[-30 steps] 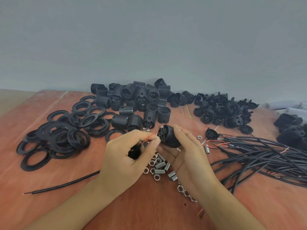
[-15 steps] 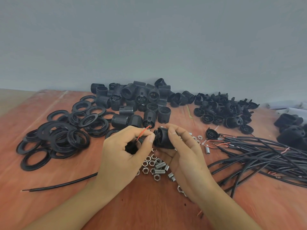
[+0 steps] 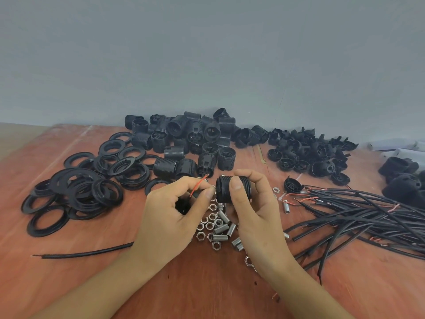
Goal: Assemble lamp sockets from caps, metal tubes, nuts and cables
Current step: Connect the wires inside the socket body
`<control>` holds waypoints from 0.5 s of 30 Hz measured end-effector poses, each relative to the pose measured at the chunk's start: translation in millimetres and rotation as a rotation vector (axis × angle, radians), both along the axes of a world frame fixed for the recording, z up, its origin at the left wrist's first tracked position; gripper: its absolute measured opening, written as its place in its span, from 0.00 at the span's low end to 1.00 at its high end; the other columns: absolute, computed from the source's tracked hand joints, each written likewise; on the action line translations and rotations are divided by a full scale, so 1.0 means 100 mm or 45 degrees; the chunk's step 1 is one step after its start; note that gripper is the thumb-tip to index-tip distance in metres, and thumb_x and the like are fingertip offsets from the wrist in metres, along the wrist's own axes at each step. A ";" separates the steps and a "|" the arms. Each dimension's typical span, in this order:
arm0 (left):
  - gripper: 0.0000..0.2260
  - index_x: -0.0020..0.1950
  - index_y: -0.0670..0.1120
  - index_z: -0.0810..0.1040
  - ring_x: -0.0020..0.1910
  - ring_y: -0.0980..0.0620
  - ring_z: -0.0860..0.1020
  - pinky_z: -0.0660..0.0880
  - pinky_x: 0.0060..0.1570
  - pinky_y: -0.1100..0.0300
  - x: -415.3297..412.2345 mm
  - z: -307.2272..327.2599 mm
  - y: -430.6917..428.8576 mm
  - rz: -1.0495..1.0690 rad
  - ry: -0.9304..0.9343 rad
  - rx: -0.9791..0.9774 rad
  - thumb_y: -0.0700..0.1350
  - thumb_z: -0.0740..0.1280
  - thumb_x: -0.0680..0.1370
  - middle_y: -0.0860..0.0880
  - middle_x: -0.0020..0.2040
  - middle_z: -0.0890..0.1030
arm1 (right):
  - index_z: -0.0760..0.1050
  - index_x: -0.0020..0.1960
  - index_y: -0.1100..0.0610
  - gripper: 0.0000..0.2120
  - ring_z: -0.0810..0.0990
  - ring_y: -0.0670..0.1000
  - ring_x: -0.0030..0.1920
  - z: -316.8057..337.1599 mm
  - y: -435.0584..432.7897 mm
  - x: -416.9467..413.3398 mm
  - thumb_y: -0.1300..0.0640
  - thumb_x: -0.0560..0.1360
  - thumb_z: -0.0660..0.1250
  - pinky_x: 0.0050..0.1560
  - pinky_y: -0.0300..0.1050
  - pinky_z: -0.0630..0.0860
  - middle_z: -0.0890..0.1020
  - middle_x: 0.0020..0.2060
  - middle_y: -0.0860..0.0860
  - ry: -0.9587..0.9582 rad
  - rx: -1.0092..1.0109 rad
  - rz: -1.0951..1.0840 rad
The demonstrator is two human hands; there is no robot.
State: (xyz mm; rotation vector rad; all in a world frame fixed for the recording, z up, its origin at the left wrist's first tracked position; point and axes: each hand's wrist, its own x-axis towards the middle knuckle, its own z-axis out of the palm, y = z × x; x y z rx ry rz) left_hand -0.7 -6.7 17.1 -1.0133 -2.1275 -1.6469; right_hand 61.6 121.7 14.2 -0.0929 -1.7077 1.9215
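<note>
My right hand (image 3: pixel 253 210) grips a black threaded socket body (image 3: pixel 224 188) on its side, thumb on top. My left hand (image 3: pixel 170 212) pinches a red wire end (image 3: pixel 198 185) just left of that socket; a black part sits half hidden inside the left palm. The black cable (image 3: pixel 87 252) runs from under my left wrist out to the left across the table. Below both hands lies a heap of metal nuts and short threaded tubes (image 3: pixel 218 229).
Black rings (image 3: pixel 92 180) pile up at the left. Loose socket bodies (image 3: pixel 190 139) sit at the back centre, caps (image 3: pixel 308 153) at the back right, a cable bundle (image 3: pixel 358 212) at the right. A grey wall rises behind the wooden table (image 3: pixel 69 284).
My right hand turned the socket body from end-on to sideways and raised it slightly. My left hand lifted the red wire end closer to the socket.
</note>
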 end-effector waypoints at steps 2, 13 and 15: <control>0.03 0.44 0.50 0.81 0.28 0.50 0.76 0.72 0.30 0.54 0.00 -0.01 0.00 -0.023 -0.005 -0.002 0.45 0.68 0.77 0.51 0.30 0.79 | 0.74 0.55 0.52 0.11 0.75 0.42 0.36 -0.02 -0.01 0.00 0.48 0.75 0.64 0.39 0.37 0.73 0.78 0.38 0.46 0.019 0.051 0.003; 0.03 0.44 0.51 0.81 0.29 0.47 0.76 0.72 0.32 0.50 0.00 -0.05 0.00 -0.042 -0.011 0.004 0.46 0.68 0.76 0.50 0.30 0.79 | 0.68 0.55 0.47 0.05 0.73 0.43 0.41 -0.10 -0.05 0.03 0.52 0.80 0.58 0.46 0.43 0.73 0.76 0.42 0.44 0.072 0.209 0.052; 0.02 0.44 0.51 0.81 0.29 0.47 0.76 0.72 0.32 0.50 0.00 -0.05 0.00 -0.033 -0.010 0.010 0.45 0.69 0.76 0.50 0.31 0.79 | 0.69 0.54 0.46 0.04 0.72 0.42 0.40 -0.09 -0.06 0.03 0.52 0.80 0.58 0.45 0.43 0.72 0.75 0.41 0.42 0.085 0.192 0.055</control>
